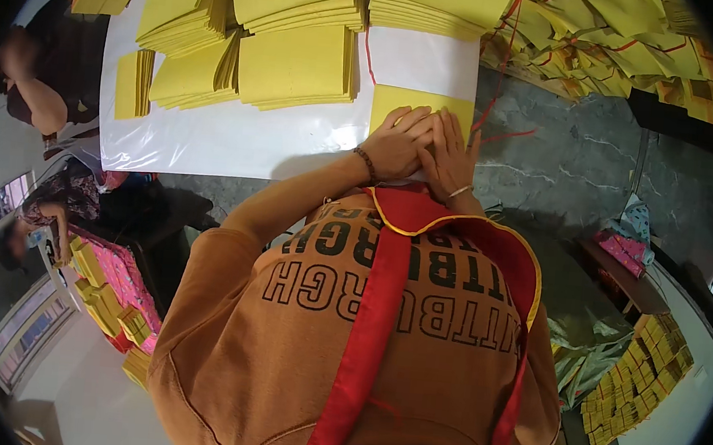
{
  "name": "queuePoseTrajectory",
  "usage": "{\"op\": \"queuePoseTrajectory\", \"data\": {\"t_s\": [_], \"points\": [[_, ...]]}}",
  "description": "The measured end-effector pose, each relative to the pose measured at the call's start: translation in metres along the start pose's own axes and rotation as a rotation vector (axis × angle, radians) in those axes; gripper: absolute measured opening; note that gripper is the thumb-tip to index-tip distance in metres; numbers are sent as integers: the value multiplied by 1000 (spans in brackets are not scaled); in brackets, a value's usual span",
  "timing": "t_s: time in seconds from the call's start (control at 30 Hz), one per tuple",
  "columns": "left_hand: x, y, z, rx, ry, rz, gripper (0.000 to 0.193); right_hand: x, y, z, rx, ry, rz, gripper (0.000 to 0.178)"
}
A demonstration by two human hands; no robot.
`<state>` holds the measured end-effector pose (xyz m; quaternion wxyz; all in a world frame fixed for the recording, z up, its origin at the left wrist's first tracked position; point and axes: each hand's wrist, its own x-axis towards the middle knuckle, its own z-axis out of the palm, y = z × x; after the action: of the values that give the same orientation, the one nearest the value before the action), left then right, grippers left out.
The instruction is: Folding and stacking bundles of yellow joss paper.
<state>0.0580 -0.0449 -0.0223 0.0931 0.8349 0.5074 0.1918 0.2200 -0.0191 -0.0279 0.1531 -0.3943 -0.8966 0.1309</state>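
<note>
under our chin, seen from the head camera, our left hand (397, 145) and right hand (451, 154) lie side by side, fingers spread flat and palms down, gripping nothing. both press on a yellow paper sheet (422, 103) that sits just beyond the fingertips and partly under them. the left hand's fingers overlap the edge of the right. a beaded bracelet (367, 164) circles our left wrist and a pale band (459, 192) our right.

the sheet is thin, matte and rectangular, with a sharp straight edge. it rests on a glossy white plastic cover (236, 140) spread over the table. beyond and to the left of our hands stand stacks of yellow paper (294, 64), squared but slightly fanned. a thin red string (500, 135) trails off just right of the right hand, toward a loose heap of tied yellow bundles (610, 41).

right of the cover we see a grey marbled surface (573, 165). on the far left another person (42, 85) bends over. lower left holds pink and yellow packs (118, 286), lower right more small yellow bundles (636, 374).
</note>
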Motion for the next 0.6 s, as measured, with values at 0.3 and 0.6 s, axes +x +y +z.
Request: {"op": "queuePoseTrajectory", "data": {"t_s": [0.3,0.6], "points": [[-6,-5,-20,-291,68,-126,51,-1,-2,14,-202,-120,82,60],[-10,-3,-11,122,-43,38,68,-1,25,6,827,45,285,60]]}}
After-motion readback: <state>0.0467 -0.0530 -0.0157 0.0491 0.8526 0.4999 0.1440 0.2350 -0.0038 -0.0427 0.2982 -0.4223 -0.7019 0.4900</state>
